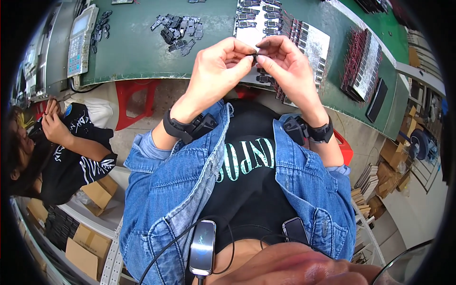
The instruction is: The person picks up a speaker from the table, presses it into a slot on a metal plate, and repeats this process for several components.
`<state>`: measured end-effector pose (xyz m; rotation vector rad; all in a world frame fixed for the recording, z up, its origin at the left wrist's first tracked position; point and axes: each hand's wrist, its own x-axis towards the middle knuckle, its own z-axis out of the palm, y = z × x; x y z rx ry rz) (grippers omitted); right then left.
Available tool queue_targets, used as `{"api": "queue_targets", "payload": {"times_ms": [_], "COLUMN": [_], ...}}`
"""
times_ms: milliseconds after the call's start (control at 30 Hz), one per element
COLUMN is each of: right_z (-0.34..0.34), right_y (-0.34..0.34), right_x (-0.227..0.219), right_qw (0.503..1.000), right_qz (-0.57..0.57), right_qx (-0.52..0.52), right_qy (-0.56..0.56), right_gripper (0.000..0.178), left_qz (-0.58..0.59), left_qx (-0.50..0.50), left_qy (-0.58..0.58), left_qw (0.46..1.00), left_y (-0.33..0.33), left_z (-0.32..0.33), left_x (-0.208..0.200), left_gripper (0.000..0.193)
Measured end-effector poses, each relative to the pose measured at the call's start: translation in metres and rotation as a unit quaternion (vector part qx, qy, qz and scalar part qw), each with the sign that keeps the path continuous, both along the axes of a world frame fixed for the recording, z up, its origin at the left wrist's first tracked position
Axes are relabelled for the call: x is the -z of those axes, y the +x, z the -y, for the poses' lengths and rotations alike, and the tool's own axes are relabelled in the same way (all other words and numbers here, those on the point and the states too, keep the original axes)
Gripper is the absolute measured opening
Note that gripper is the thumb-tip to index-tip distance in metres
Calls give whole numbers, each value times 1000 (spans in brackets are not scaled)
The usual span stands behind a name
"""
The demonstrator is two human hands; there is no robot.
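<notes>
My left hand [216, 66] and my right hand [289, 66] meet above the near edge of the green table. The thumbs and fingertips of both are pinched together on a small black part [254, 56]. My fingers cover most of it, so its exact kind does not show. Under and beyond my hands lies a white board [249, 34] with rows of small black modules [271, 23]. A second pale board [315, 42] with similar modules and thin red wires sits just right of my right hand.
Loose black plastic pieces [178, 29] are heaped left of my hands. A grey keypad device [80, 42] stands at the table's left end. Farther right are a wired stack of boards [363, 64] and a dark flat tray [377, 99]. Another person [71, 142] sits at left, near a red stool [135, 102].
</notes>
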<state>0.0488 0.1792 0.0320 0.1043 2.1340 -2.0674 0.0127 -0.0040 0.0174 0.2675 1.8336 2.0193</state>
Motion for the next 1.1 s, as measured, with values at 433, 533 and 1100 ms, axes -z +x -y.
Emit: {"api": "queue_targets", "payload": {"times_ms": [433, 533, 1100], "right_z": [-50, -82, -106], "right_y": [11, 17, 29], "right_x": [-14, -13, -5], "right_qw": [912, 869, 873], "right_qz": [-211, -174, -83], "right_qx": [151, 195, 125], "right_qy": [317, 420, 464], "right_gripper": [29, 21, 15], "left_qz": [-133, -142, -207], "left_qx": [-19, -4, -1], "left_qy": [-246, -295, -315], "left_qw": [960, 945, 926], "left_y": [-34, -48, -65], "left_z": [-1, -4, 4], "left_x": [2, 9, 1], "left_gripper": [24, 30, 19]}}
